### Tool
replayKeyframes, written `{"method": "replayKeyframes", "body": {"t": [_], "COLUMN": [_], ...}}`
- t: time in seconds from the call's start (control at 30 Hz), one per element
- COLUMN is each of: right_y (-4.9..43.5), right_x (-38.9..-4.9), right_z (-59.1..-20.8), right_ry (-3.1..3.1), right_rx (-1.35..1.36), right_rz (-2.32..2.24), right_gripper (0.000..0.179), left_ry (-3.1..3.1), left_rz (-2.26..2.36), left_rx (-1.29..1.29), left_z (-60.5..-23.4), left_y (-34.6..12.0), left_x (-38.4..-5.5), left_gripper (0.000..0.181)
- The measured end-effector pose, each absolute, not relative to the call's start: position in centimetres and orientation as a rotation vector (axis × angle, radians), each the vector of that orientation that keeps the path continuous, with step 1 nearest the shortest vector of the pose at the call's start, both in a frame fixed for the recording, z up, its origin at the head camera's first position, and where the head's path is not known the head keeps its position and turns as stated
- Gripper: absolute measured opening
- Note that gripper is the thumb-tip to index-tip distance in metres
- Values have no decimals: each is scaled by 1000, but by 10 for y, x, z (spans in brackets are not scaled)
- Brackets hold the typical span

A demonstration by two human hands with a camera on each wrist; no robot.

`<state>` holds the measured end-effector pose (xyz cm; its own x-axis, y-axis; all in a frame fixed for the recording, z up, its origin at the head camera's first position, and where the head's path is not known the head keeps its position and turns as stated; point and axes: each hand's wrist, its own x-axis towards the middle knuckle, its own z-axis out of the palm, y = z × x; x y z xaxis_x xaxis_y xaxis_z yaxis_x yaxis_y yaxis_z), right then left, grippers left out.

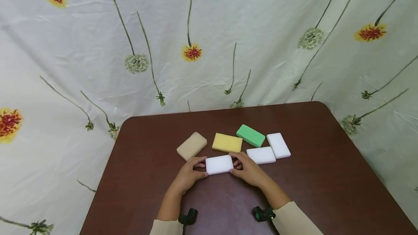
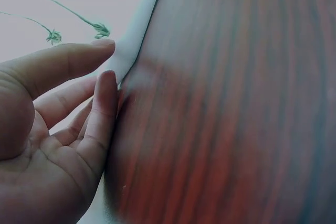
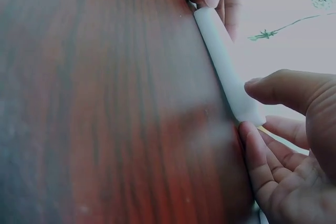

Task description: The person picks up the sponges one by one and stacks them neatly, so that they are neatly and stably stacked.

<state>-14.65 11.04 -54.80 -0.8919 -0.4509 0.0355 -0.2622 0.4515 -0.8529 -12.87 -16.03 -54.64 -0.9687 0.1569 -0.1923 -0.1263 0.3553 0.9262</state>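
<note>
A white sponge block (image 1: 219,164) lies flat on the brown table, between both hands. At its left end my left hand (image 1: 189,175) holds it, thumb by the near corner and fingers by the far one. My right hand (image 1: 249,171) grips the right end the same way. In the left wrist view the left thumb and fingers (image 2: 105,98) meet the block's end. The right wrist view shows the block edge-on, with the right thumb (image 3: 268,86) on its side and both hands about it.
Behind the hands lie a beige sponge (image 1: 192,146), a yellow sponge (image 1: 227,143) and a green sponge (image 1: 250,135). Two more white blocks, one lying sideways (image 1: 261,155) and one slanted (image 1: 278,145), touch at the right. A flowered cloth (image 1: 209,79) hangs behind the table (image 1: 326,177).
</note>
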Motion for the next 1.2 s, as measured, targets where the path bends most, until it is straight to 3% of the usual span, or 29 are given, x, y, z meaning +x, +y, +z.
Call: {"method": "replayKeyframes", "body": {"t": [1.2], "right_y": [113], "right_x": [-132], "right_z": [-541], "right_ry": [2477], "right_rx": [-526], "right_rz": [-1511], "right_gripper": [67], "left_ry": [2420], "left_rz": [1571], "left_rx": [10], "left_z": [-542], "left_y": [-152], "left_x": [-130], "left_gripper": [62]}}
